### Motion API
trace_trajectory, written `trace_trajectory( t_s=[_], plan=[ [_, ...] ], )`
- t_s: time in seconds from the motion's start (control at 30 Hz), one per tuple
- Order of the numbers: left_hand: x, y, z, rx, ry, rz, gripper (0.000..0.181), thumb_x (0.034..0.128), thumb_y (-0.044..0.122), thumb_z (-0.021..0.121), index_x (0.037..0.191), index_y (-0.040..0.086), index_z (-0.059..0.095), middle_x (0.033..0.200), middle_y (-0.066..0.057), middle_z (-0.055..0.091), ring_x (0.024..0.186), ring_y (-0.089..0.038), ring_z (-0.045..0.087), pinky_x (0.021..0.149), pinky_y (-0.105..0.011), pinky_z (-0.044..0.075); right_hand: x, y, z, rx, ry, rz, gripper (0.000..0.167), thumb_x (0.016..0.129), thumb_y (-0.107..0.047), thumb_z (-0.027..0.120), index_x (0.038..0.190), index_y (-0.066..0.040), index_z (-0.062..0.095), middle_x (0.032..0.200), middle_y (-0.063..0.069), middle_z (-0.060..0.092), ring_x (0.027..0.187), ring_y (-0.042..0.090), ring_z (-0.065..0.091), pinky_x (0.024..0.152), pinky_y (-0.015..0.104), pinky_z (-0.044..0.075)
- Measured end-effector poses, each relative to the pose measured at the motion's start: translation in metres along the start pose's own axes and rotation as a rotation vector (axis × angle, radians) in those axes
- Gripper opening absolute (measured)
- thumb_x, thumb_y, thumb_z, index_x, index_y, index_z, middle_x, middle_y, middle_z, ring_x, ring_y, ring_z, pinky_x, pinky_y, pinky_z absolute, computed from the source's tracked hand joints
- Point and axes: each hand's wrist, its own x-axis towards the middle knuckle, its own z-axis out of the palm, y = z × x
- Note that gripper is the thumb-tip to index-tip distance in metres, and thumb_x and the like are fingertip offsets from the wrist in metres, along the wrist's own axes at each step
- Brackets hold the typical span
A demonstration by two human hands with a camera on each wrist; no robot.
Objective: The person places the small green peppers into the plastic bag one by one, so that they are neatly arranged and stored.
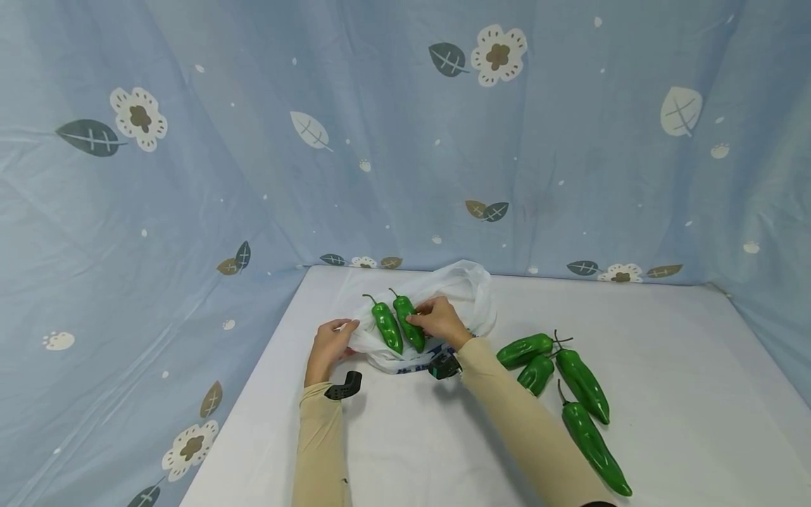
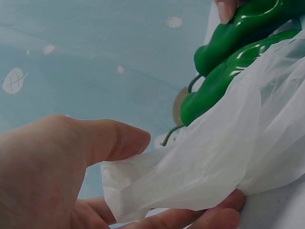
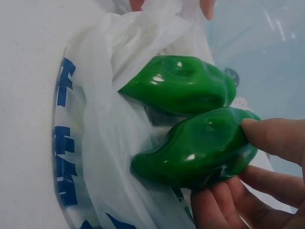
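Note:
A white plastic bag [image 1: 465, 303] with blue print lies at the back of the table. My left hand [image 1: 329, 345] holds the bag's left edge, the thumb above the film and the fingers beneath it, as the left wrist view shows. With thumb and fingers my right hand [image 1: 442, 322] grips a green chili pepper [image 3: 200, 148] over the bag. Beside it, to the left, a second green pepper [image 1: 387, 327] rests on the bag. Both peppers point their stems toward the back. How deep they sit in the bag I cannot tell.
On the right of the table, several more green peppers [image 1: 584, 386] lie near my right forearm, which partly covers one of them. A blue patterned curtain [image 1: 380, 176] hangs behind the white table [image 1: 684, 394]. Dark wrist cameras [image 1: 345, 386] are on both wrists.

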Motion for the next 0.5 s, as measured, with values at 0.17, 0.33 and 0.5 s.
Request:
trace_trajectory(
  t_s=[0.17,0.33,0.5],
  plan=[
    [-0.0006,-0.0003,0.0013,-0.015,0.007,-0.007,0.055,0.1012,0.041,0.059,0.144,0.005,0.059,0.135,-0.026,0.064,0.066,-0.012,0.067,0.063,-0.022,0.052,-0.0014,-0.0004,0.0029,-0.018,-0.003,-0.008,0.045,0.096,-0.024,0.075,0.13,0.004,0.068,0.128,0.022,0.067,0.09,0.023,0.072,0.075,0.033,0.061],
    [-0.001,0.0,0.0013,-0.01,0.012,-0.007,0.056,0.1008,0.041,0.06,0.144,0.005,0.06,0.135,-0.026,0.064,0.066,-0.011,0.067,0.063,-0.021,0.052,-0.0018,-0.0001,0.0047,-0.036,-0.003,-0.003,0.046,0.096,-0.026,0.074,0.131,0.002,0.067,0.13,0.021,0.067,0.091,0.023,0.072,0.077,0.034,0.061],
    [-0.0008,0.0006,0.0006,0.0,0.009,-0.005,0.056,0.1013,0.042,0.059,0.145,0.006,0.059,0.135,-0.026,0.064,0.067,-0.01,0.068,0.065,-0.021,0.053,-0.0016,0.001,0.0063,-0.052,0.004,0.011,0.045,0.096,-0.027,0.074,0.13,0.002,0.068,0.129,0.02,0.068,0.089,0.022,0.072,0.078,0.034,0.061]
  ],
)
